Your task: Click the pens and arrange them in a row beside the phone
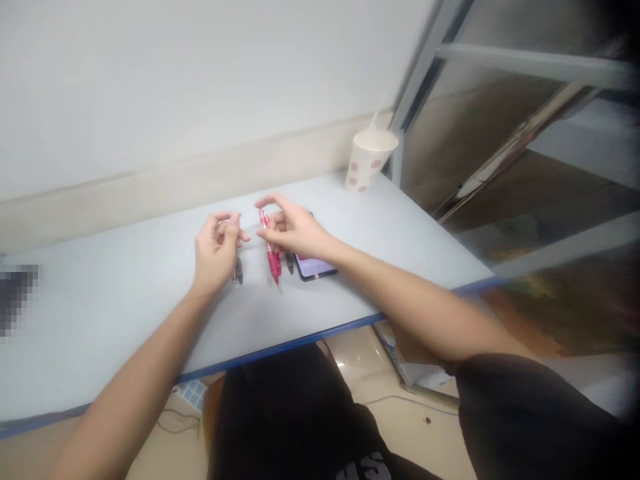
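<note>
Over the table (130,287), my left hand (217,247) has its fingers curled, thumb close to the fingertips; whatever it may pinch is too small and blurred to make out. Dark pens (239,270) lie just below it. My right hand (295,230) is beside a red pen (274,263), with index finger and thumb spread apart near the pen's upper part and the other fingers bent behind it. Another dark pen (289,263) shows under the right hand. A phone (315,268) with a lit screen lies partly hidden beneath the right wrist.
A paper cup (367,163) with red patterns and a straw stands at the table's back right corner, by a metal-framed glass panel (520,63). A white wall rises behind the table. A pixelated dark patch sits at the far left. The blue front edge is near my lap.
</note>
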`<state>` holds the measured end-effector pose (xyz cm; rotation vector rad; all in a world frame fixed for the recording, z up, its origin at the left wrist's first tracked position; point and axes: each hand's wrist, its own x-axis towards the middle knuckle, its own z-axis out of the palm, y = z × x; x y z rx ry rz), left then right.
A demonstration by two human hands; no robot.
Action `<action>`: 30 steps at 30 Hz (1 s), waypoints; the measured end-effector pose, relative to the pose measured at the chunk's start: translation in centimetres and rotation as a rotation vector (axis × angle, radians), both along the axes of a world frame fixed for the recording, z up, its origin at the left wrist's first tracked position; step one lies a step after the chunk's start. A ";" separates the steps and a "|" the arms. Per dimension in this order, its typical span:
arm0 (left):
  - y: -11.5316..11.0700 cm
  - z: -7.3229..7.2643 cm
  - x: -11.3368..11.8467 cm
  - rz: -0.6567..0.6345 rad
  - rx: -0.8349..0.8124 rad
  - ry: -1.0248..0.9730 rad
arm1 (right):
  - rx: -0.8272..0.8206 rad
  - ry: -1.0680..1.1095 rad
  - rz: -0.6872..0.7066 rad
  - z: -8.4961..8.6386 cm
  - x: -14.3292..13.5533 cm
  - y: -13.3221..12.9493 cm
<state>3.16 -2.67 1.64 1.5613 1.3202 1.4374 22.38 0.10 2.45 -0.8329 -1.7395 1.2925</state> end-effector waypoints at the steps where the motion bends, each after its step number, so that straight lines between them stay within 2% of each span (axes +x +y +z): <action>1: 0.1 0.0 -0.2 0.002 -0.003 0.022 | 0.003 0.018 0.003 0.0 0.1 0.2; 10: 1.4 -1.3 -1.9 0.032 -0.009 0.295 | 0.002 0.091 0.012 -0.6 -0.1 0.7; 16: 1.6 -1.6 -2.6 0.025 0.001 0.426 | 0.110 0.052 -0.182 -0.1 0.5 1.4; 23: 1.6 -1.5 -2.6 0.026 0.028 0.462 | 0.067 0.043 -0.234 0.1 1.3 2.6; 30: 1.4 -0.6 -3.2 0.051 -0.058 0.603 | 0.087 0.219 -0.278 -0.3 2.2 3.9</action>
